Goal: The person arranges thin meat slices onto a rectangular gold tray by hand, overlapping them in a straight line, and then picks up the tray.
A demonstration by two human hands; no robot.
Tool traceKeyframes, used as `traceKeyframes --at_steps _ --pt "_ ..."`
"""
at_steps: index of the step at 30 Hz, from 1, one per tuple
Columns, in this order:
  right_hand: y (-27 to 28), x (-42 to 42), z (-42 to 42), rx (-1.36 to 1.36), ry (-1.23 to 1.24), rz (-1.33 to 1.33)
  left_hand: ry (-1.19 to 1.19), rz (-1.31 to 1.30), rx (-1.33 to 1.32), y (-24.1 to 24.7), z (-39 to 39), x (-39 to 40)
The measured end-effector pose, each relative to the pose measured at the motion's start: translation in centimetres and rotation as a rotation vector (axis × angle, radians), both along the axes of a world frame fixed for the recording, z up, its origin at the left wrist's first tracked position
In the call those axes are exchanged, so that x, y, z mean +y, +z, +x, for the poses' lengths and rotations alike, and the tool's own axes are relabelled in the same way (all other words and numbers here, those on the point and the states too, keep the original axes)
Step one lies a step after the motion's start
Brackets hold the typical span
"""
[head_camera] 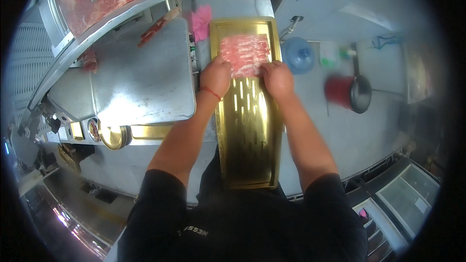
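A long gold-coloured metal tray (249,174) with slots in its base lies lengthwise before me. Thin slices of red and white meat (244,55) are laid side by side in its far half. My left hand (216,75), with a red cord on the wrist, grips the near left corner of the slices. At their near right corner my right hand (278,79) has its thumb and fingers closed on the edge. The fingertips of both hands are partly hidden.
On the left stands a meat slicer (145,76) with a large meat block (94,0) and scraps. A pink cloth (201,22) lies beside the tray. Round gold trays (111,136) are stacked below. To the right are a blue water jug (298,55) and a black pan (360,94).
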State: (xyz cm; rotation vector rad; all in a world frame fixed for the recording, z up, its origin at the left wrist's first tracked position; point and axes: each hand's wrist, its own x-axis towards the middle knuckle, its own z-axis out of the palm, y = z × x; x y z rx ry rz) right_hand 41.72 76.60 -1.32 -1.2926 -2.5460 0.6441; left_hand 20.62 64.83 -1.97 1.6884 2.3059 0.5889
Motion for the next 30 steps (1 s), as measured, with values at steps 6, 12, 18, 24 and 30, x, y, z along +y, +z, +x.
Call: traceKeyframes --at_steps 6,12,18,24,30 --pt "1.6 -0.1 -1.3 -0.075 0.048 -0.009 -0.018 0.050 0.038 -0.1 0.5 -1.4" --pt "4.9 -1.8 2.1 0.147 0.052 -0.017 -0.361 0.329 -0.035 15.1 3.8 -8.0" --pt "7.7 -7.3 5.7 0.131 -0.071 -0.179 0.195 0.493 0.264 21.0 -10.1 -6.6" --pt "7.9 -10.7 6.1 0.184 0.014 -0.197 0.364 -0.014 0.057 20.7 -16.3 -3.0" --pt "8.7 -11.0 6.9 0.245 0.002 -0.208 0.306 -0.136 -0.001 21.9 -14.9 -1.2"
